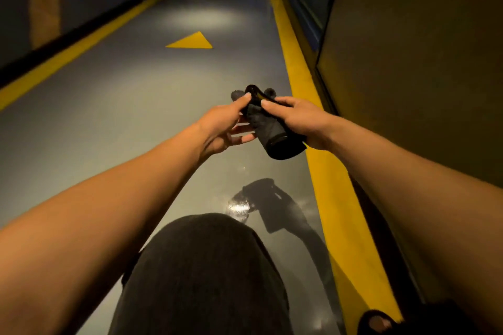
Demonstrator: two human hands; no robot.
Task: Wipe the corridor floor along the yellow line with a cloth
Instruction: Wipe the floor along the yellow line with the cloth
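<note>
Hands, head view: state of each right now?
Left hand: thumb pinching the dark grey rolled cloth, other fingers loose.
Right hand: gripping the same cloth.

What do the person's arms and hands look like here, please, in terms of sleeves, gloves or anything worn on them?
Both forearms are bare up to the frame edge: no sleeves show. The left hand and right hand wear no gloves, and no watch, bracelet or ring is visible in the dim light. The fingers are uncovered too.

Bare forearms (pixel 109 198); dark grey trousers (pixel 201 275); dark sandal (pixel 378 321).
</note>
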